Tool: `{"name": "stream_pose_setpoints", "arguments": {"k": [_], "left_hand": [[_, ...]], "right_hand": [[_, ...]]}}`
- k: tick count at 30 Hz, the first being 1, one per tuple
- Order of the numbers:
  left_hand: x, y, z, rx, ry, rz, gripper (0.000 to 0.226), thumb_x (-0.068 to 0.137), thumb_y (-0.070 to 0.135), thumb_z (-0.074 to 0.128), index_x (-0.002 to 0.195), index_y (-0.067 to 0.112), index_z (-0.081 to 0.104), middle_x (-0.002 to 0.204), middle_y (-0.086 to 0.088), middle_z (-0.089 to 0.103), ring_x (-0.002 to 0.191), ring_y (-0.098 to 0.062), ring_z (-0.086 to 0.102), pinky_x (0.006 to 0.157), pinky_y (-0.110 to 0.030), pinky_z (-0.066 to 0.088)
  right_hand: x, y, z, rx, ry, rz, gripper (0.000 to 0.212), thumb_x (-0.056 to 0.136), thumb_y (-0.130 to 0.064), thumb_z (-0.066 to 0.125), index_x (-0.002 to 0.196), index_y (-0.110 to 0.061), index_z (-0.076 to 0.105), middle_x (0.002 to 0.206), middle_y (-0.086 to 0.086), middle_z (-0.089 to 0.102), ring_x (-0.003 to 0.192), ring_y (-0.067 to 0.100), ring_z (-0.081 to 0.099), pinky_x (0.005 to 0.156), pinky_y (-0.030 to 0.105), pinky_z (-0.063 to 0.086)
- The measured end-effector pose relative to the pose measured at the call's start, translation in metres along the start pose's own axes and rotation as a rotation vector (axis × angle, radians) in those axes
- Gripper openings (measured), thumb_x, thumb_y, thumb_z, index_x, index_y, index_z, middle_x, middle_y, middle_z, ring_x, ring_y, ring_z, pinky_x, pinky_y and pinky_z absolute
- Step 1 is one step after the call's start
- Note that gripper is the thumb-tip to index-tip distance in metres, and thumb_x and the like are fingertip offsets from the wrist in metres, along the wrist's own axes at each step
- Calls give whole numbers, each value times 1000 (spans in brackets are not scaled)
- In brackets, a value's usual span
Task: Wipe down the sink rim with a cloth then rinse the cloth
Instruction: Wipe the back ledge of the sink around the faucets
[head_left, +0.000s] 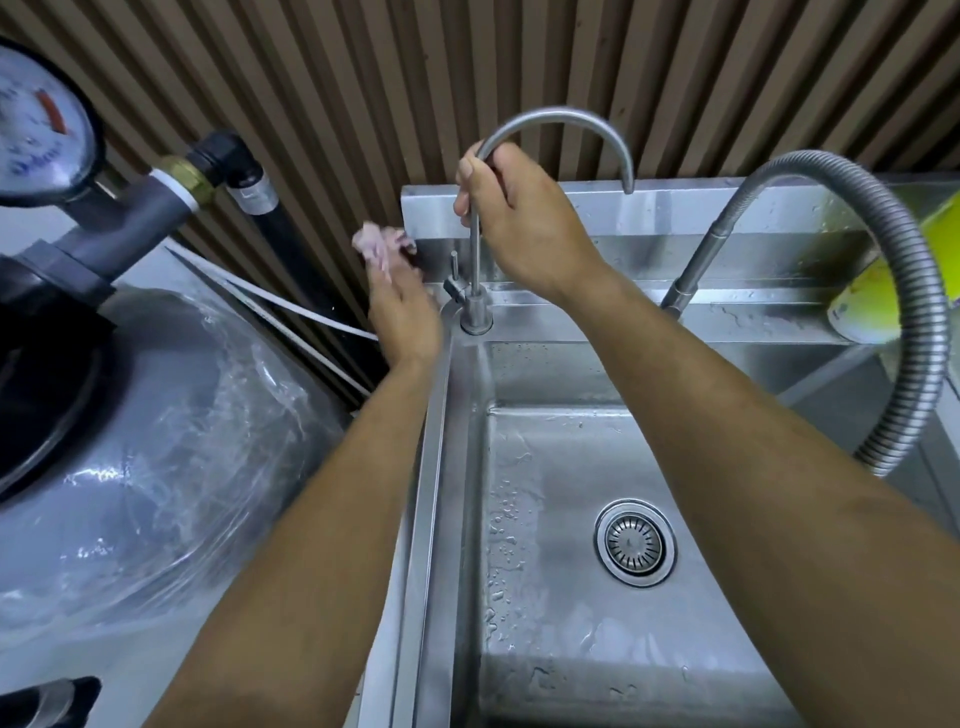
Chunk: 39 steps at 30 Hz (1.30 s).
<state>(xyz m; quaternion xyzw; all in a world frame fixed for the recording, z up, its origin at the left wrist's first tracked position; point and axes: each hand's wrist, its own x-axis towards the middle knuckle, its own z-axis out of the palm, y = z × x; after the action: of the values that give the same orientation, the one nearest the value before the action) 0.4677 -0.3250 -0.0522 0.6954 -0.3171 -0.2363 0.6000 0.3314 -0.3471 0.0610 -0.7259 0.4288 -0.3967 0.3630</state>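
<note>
My left hand (402, 306) holds a crumpled pink cloth (382, 244) against the far left corner of the steel sink rim (434, 467), beside the backsplash edge. My right hand (514, 223) grips the upright tube of the thin gooseneck tap (571, 117), whose base (475, 314) stands on the rim's back left corner. The tap's spout end hangs over the back ledge and no water runs from it. The basin (561, 519) is wet, with a round drain strainer (635, 543) in its floor.
A flexible corrugated metal hose tap (904, 270) arches over the right side. A yellow-green container (883, 301) sits on the back ledge. Left of the sink stands a grey tank wrapped in plastic film (156, 441) with a pressure gauge (36, 119) and pipes. A slatted wood wall is behind.
</note>
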Motion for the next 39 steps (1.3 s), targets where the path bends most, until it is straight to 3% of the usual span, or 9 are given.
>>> {"name": "stream_pose_setpoints", "arguments": {"k": [3, 5, 12, 17, 21, 24, 29, 34, 39], "left_hand": [[21, 16, 17, 337, -266, 511, 54, 111, 34, 28, 162, 17, 19, 168, -7, 20, 156, -22, 16, 126, -46, 19], [27, 3, 15, 574, -392, 647, 58, 112, 35, 24, 163, 19, 2, 171, -5, -6, 156, -25, -13, 127, -47, -4], [5, -14, 7, 487, -485, 596, 60, 111, 25, 25, 161, 27, -9, 164, 13, -19, 149, -9, -26, 127, -50, -1], [3, 6, 12, 393, -361, 368, 64, 108, 18, 26, 163, 21, -7, 170, 0, -13, 156, -18, -15, 115, -7, -5], [-34, 8, 9, 220, -229, 23, 56, 110, 29, 31, 163, 31, 12, 147, 3, 50, 127, -11, 49, 100, -16, 31], [-48, -8, -10, -82, -144, -84, 43, 105, 28, 38, 144, 15, 51, 125, 2, 68, 112, -12, 65, 100, -26, 46], [-62, 14, -34, -525, 91, -173, 35, 105, 15, 37, 129, 26, 61, 118, 10, 71, 110, -7, 67, 106, -34, 48], [-66, 2, -29, 407, -185, 348, 49, 98, 20, 38, 147, 20, 45, 146, -8, 52, 134, -29, 49, 114, -48, 37], [-79, -33, -15, 1274, -467, 397, 79, 99, 37, 48, 159, 1, 12, 167, -18, 15, 156, -33, 6, 127, -44, 0]], "right_hand": [[-1, 0, -1, -5, -2, -25, 28, 110, -27, 41, 106, -7, 60, 89, 4, 69, 81, 10, 65, 74, 29, 54], [-2, 0, -2, -18, -2, -31, 25, 111, -26, 42, 104, -9, 59, 84, -6, 63, 75, -2, 60, 67, 16, 49], [-1, 3, 0, 9, -21, -29, 32, 110, -29, 42, 105, -4, 61, 92, 12, 70, 84, 19, 65, 73, 26, 54], [1, -1, -3, -22, -13, -7, 30, 110, -30, 42, 106, -6, 62, 88, 4, 70, 79, 10, 64, 72, 23, 53], [0, -3, -3, -7, -29, 15, 27, 110, -31, 41, 107, -12, 60, 92, 0, 71, 87, 6, 66, 77, 21, 54], [-1, -5, -5, 10, -48, 27, 27, 111, -30, 40, 106, -11, 59, 95, 9, 71, 89, 17, 67, 78, 27, 55], [0, -7, -6, 6, -55, 48, 31, 111, -30, 39, 109, -7, 59, 99, 11, 71, 91, 14, 66, 77, 24, 52], [2, -6, -2, 28, -35, 60, 33, 110, -31, 40, 106, -3, 59, 96, 11, 72, 80, 1, 63, 76, 22, 51], [4, -3, -3, 27, -31, 64, 34, 110, -30, 39, 107, -2, 59, 96, 11, 72, 82, 12, 65, 72, 18, 49]]}}
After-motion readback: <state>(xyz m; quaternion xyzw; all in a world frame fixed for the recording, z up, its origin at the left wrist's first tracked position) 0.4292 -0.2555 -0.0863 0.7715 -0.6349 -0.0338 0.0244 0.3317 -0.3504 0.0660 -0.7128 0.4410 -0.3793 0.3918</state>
